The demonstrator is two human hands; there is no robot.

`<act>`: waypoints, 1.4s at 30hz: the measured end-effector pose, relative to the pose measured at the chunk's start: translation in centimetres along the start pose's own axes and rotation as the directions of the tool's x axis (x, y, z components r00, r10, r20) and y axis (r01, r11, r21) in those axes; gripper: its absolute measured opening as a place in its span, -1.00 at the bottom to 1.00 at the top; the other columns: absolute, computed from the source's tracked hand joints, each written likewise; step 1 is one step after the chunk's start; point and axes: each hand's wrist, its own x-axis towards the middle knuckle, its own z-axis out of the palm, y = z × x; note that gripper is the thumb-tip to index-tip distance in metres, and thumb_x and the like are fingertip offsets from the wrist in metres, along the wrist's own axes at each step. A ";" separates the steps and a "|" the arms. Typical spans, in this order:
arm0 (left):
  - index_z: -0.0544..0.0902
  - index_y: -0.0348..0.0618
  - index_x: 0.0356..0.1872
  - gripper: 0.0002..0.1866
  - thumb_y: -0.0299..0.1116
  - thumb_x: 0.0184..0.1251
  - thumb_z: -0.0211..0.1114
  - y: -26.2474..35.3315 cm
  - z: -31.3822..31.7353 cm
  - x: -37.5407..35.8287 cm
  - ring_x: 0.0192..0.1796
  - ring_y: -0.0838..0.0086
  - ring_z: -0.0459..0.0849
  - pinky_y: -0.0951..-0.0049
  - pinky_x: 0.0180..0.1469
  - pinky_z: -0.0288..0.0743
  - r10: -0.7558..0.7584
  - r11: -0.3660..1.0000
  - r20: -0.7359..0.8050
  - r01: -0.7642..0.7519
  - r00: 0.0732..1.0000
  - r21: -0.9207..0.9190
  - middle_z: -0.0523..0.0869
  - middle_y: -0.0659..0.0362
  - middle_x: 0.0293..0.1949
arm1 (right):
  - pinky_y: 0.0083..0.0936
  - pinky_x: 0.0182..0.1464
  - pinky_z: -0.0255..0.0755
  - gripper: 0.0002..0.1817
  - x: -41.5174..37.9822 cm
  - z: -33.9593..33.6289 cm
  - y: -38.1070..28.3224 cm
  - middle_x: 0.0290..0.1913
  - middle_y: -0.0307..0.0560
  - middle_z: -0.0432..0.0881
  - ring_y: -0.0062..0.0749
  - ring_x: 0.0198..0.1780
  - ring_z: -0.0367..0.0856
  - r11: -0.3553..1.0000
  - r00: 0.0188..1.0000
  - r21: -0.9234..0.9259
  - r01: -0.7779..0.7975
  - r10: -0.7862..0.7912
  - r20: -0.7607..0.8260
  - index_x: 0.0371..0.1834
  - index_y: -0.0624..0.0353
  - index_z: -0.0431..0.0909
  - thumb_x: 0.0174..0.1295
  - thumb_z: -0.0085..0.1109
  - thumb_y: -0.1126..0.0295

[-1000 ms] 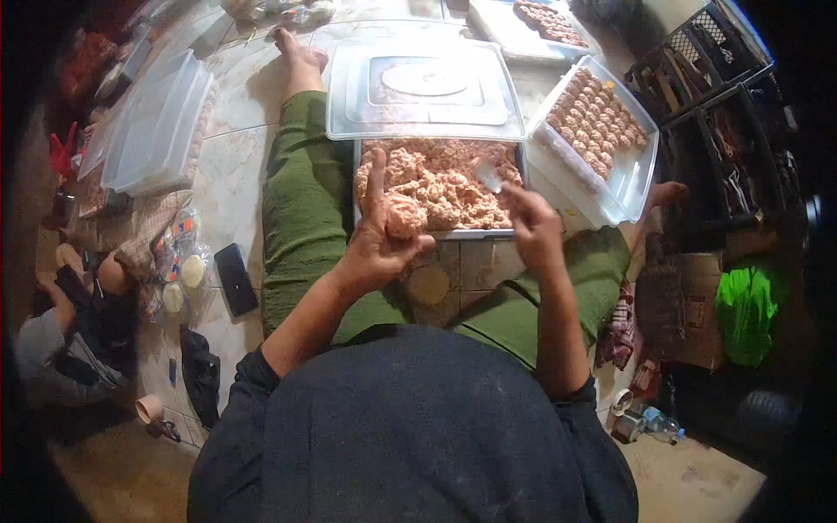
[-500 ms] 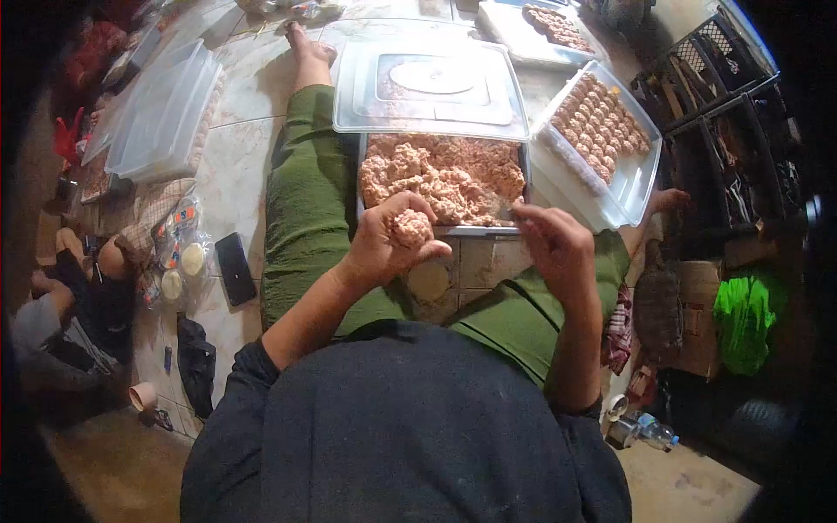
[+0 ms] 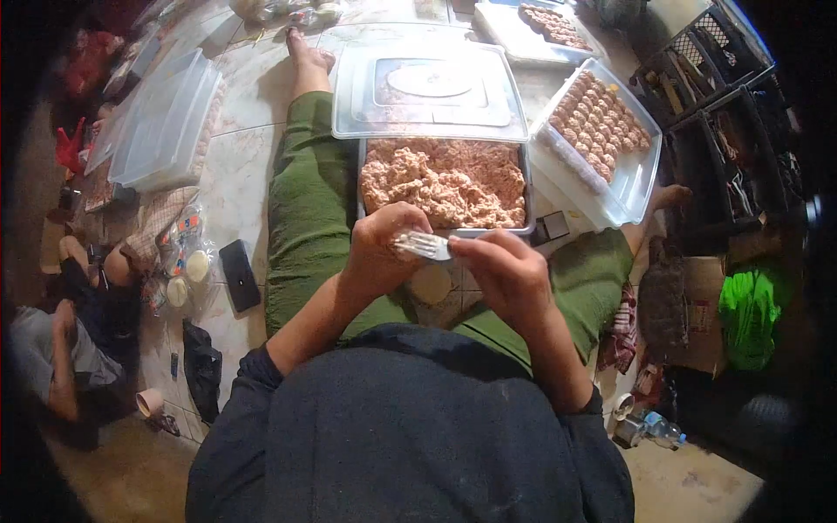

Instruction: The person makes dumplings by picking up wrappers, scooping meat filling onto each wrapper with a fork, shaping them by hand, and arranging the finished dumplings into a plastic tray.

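My left hand (image 3: 381, 247) is curled in front of the tray, closed round ground meat mixture that is mostly hidden now. Between the thumb and fingers of my right hand (image 3: 510, 266) is a fork (image 3: 423, 245), its tines against the opening of my left fist. Just beyond both hands, the metal tray (image 3: 531, 185) holds a large mass of meat mixture (image 3: 445, 179). A clear plastic lid (image 3: 349, 91) covers the tray's far part. To the right, a clear container (image 3: 632, 196) holds rows of meatballs (image 3: 597, 122).
Stacked clear containers (image 3: 161, 122) stand at the left, near a phone (image 3: 239, 275). Another person (image 3: 65, 349) sits at the lower left. Black crates (image 3: 728, 131) line the right side, with green cloth (image 3: 749, 318) below. A white tray (image 3: 523, 44) lies at the far right.
My right hand has moved left and down, bringing the fork from the tray's near edge to my left hand. My left hand has turned and its fingers have closed more over the meat.
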 end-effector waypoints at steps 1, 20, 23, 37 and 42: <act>0.51 -0.27 -0.14 -0.60 -0.43 0.03 0.51 -0.6 0.1 -0.1 -0.26 0.61 0.61 0.59 -0.21 0.50 -0.002 0.999 -0.020 0.001 1.000 -0.042 0.65 0.20 -0.27 | -0.46 -0.37 0.51 -0.76 -0.1 -0.1 -0.2 -0.32 -0.05 0.62 -0.30 -0.38 0.65 0.999 0.999 -0.034 -0.028 0.030 0.033 -0.09 0.15 0.67 0.16 0.27 0.54; 0.59 -0.21 -0.18 -0.74 -0.45 0.12 0.43 -0.5 -0.3 0.0 -0.24 0.66 0.57 0.60 -0.20 0.47 -0.171 0.956 0.164 0.204 0.972 -0.209 0.63 0.27 -0.30 | -0.45 -0.33 0.54 -0.70 -2.4 2.1 0.9 -0.29 0.00 0.63 -0.26 -0.34 0.65 0.986 0.975 -0.093 0.138 -0.152 -0.161 -0.05 0.17 0.68 0.12 0.26 0.61; 0.58 -0.17 -0.26 -0.78 -0.44 0.11 0.43 -0.3 -0.1 -0.2 -0.25 0.68 0.57 0.60 -0.21 0.47 -0.214 0.931 0.134 0.244 0.968 -0.272 0.63 0.32 -0.33 | -0.41 -0.30 0.56 -0.71 -1.9 1.9 1.1 -0.28 -0.01 0.64 -0.23 -0.33 0.66 0.980 0.984 -0.160 0.121 -0.140 -0.113 -0.08 0.15 0.68 0.11 0.27 0.60; -0.22 -0.07 0.47 0.10 -0.58 0.05 0.43 -1.5 0.4 -0.3 -0.22 0.56 0.55 0.53 -0.12 0.49 -0.067 0.988 0.005 0.067 0.998 -0.140 0.55 0.07 -0.08 | -0.51 -0.09 0.51 -0.75 -2.7 1.8 2.1 -0.16 -0.01 0.66 -0.35 -0.12 0.66 0.905 0.941 0.331 -0.266 0.318 -0.115 0.00 0.22 0.60 0.27 0.12 0.62; -0.34 -0.08 0.53 0.15 -0.60 0.09 0.37 -0.4 1.1 -0.2 -0.20 0.58 0.55 0.56 -0.10 0.48 -0.146 0.925 0.012 0.141 0.989 -0.352 0.59 0.12 -0.21 | -0.62 -0.02 0.45 -0.72 -4.2 2.9 1.9 -0.10 -0.11 0.62 -0.56 -0.07 0.57 0.728 0.871 0.514 -0.453 0.485 0.079 0.07 0.29 0.58 0.32 0.08 0.63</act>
